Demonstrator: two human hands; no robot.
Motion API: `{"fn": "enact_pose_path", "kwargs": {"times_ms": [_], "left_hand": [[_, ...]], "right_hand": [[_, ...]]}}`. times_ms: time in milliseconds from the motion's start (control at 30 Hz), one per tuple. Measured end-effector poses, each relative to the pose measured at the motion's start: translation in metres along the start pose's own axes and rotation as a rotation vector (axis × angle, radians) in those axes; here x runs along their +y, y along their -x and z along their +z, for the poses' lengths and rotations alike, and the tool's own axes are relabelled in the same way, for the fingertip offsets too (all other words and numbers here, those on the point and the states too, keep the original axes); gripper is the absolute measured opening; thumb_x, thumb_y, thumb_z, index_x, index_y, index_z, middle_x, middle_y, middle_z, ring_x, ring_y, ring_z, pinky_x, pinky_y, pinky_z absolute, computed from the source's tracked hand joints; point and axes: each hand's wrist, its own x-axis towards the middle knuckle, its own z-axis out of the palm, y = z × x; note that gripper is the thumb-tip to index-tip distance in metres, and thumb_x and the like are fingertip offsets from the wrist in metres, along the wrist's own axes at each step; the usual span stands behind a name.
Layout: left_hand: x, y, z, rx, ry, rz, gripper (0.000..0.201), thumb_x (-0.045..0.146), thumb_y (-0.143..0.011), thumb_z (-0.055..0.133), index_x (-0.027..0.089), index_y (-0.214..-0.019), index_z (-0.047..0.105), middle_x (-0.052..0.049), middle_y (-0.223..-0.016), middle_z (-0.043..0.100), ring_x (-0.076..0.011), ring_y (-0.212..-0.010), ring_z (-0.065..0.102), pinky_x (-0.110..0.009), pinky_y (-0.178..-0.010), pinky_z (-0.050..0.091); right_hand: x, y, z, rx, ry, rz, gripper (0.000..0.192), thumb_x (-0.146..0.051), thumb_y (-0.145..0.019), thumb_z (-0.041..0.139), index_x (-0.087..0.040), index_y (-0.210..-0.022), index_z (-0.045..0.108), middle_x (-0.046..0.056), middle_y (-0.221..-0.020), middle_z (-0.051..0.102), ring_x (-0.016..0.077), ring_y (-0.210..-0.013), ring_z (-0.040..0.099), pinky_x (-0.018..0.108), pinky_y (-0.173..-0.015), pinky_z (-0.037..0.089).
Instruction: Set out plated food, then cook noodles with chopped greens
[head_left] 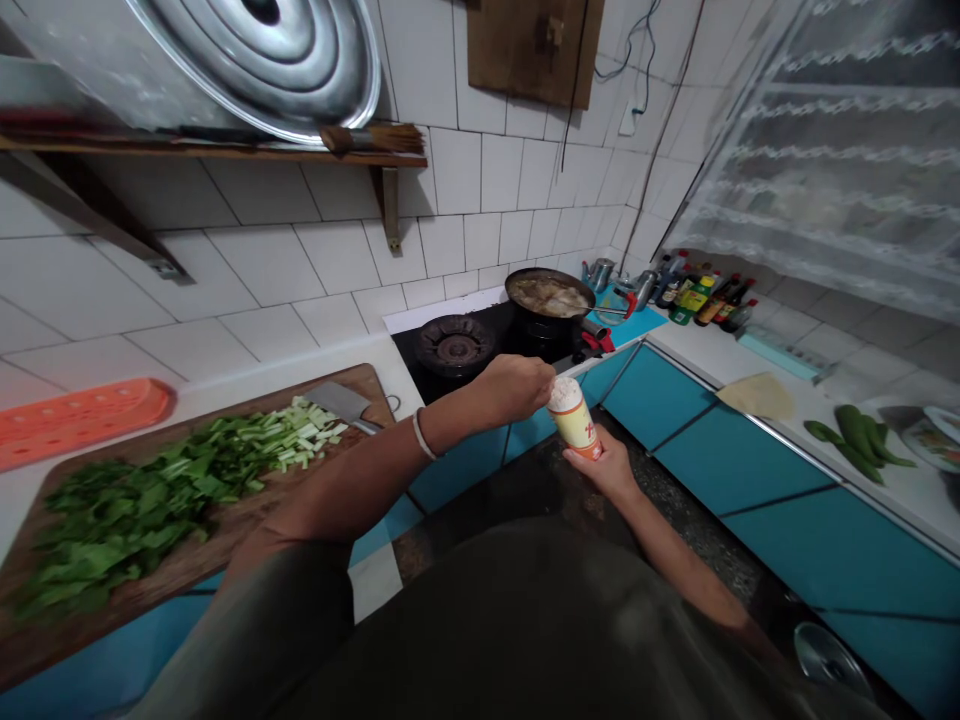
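In my right hand (607, 465) is a small cylindrical bottle (576, 425) with a yellow and orange label. Its upper part looks whitish and speckled, and it leans toward the stove. My left hand (516, 388) is closed just beside the bottle's top, fingertips pressed together; whatever they pinch, if anything, is hidden. Beyond both hands, a dark wok (550, 292) with food in liquid sits on the far burner. A utensil handle (604, 310) sticks out over its rim. The nearer burner (455, 345) has no pan on it.
Chopped greens (135, 510) and a cleaver (341, 403) lie on a wooden cutting board (277, 490) at left. Several sauce bottles (694, 298) stand in the far corner. Green peppers (859, 437) rest on the right counter. A shelf (225, 152) juts from the wall above.
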Motion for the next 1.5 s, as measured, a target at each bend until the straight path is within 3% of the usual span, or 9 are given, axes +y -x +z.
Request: {"fn": "enact_pose_path", "kwargs": {"times_ms": [267, 733, 833, 933, 1033, 1133, 1233, 1400, 1500], "left_hand": [[-0.009, 0.001, -0.001, -0.014, -0.059, 0.234, 0.029, 0.029, -0.099, 0.045, 0.015, -0.101, 0.070, -0.008, -0.086, 0.071, -0.0153, -0.074, 0.065, -0.024, -0.060, 0.040], [-0.017, -0.009, 0.006, -0.025, -0.101, 0.315, 0.025, 0.024, -0.098, 0.044, 0.013, -0.097, 0.067, -0.011, -0.088, 0.069, -0.0168, -0.077, 0.063, -0.026, -0.065, 0.045], [-0.024, -0.007, 0.006, -0.013, 0.083, 0.205, 0.025, 0.028, -0.097, 0.047, 0.013, -0.097, 0.067, -0.011, -0.092, 0.070, -0.0176, -0.083, 0.066, -0.027, -0.073, 0.048], [-0.031, -0.003, 0.017, 0.106, 0.447, 0.043, 0.036, 0.036, -0.091, 0.059, 0.015, -0.121, 0.062, -0.013, -0.117, 0.068, -0.0210, -0.105, 0.066, -0.030, -0.086, 0.051], [-0.020, -0.003, 0.049, 0.164, 0.873, -0.030, 0.085, 0.039, -0.070, 0.082, 0.016, -0.143, 0.044, -0.018, -0.142, 0.055, -0.0277, -0.126, 0.057, -0.035, -0.097, 0.051], [0.012, -0.008, 0.092, 0.045, 1.121, -0.148, 0.072, 0.026, -0.073, 0.079, 0.011, -0.136, 0.049, -0.018, -0.135, 0.061, -0.0269, -0.117, 0.063, -0.034, -0.093, 0.054], [0.039, -0.011, 0.118, -0.004, 1.124, -0.362, 0.037, 0.016, -0.088, 0.058, 0.009, -0.125, 0.054, -0.016, -0.122, 0.069, -0.0198, -0.101, 0.069, -0.029, -0.082, 0.057], [0.033, -0.004, 0.116, 0.151, 0.982, -0.506, 0.042, 0.026, -0.080, 0.071, 0.015, -0.118, 0.057, -0.007, -0.110, 0.072, -0.0178, -0.093, 0.069, -0.029, -0.080, 0.056], [0.025, 0.000, 0.111, 0.220, 0.932, -0.527, 0.046, 0.030, -0.069, 0.079, 0.019, -0.109, 0.059, -0.005, -0.105, 0.073, -0.0198, -0.091, 0.068, -0.034, -0.081, 0.056]], "right_hand": [[0.004, 0.002, 0.001, -0.023, -0.011, 0.029, 0.043, -0.052, -0.071, 0.076, -0.017, -0.094, 0.067, 0.006, -0.089, 0.071, 0.0187, -0.076, 0.062, 0.031, -0.074, 0.051], [0.003, -0.001, 0.004, -0.060, 0.028, 0.044, 0.044, -0.054, -0.069, 0.076, -0.016, -0.090, 0.066, 0.003, -0.079, 0.067, 0.0161, -0.067, 0.056, 0.029, -0.065, 0.047], [0.004, -0.001, 0.003, -0.061, 0.022, 0.045, 0.043, -0.055, -0.068, 0.077, -0.017, -0.085, 0.065, 0.002, -0.073, 0.064, 0.0148, -0.064, 0.053, 0.028, -0.061, 0.045], [0.003, -0.003, 0.007, -0.049, -0.102, 0.056, 0.045, -0.057, -0.068, 0.076, -0.018, -0.086, 0.063, 0.003, -0.076, 0.065, 0.0157, -0.067, 0.055, 0.028, -0.064, 0.047], [-0.001, -0.006, 0.019, -0.092, -0.369, 0.123, 0.054, -0.068, -0.067, 0.071, -0.019, -0.085, 0.060, 0.004, -0.074, 0.065, 0.0170, -0.064, 0.057, 0.030, -0.062, 0.050], [-0.005, -0.010, 0.029, -0.296, -0.561, 0.179, 0.063, -0.081, -0.068, 0.061, -0.019, -0.081, 0.059, 0.005, -0.069, 0.065, 0.0182, -0.060, 0.059, 0.033, -0.059, 0.052], [-0.013, -0.024, 0.015, -0.483, -0.451, 0.089, 0.063, -0.079, -0.071, 0.060, -0.018, -0.085, 0.065, 0.007, -0.081, 0.069, 0.0204, -0.076, 0.065, 0.037, -0.075, 0.055], [-0.051, -0.061, -0.046, -0.111, -0.108, -0.021, 0.047, -0.058, -0.082, 0.066, -0.019, -0.108, 0.070, 0.007, -0.098, 0.072, 0.0198, -0.086, 0.065, 0.035, -0.082, 0.053], [-0.085, -0.079, -0.066, -0.089, 0.026, -0.206, 0.037, -0.048, -0.091, 0.058, -0.020, -0.111, 0.070, 0.008, -0.101, 0.072, 0.0191, -0.088, 0.066, 0.033, -0.081, 0.052]]}}
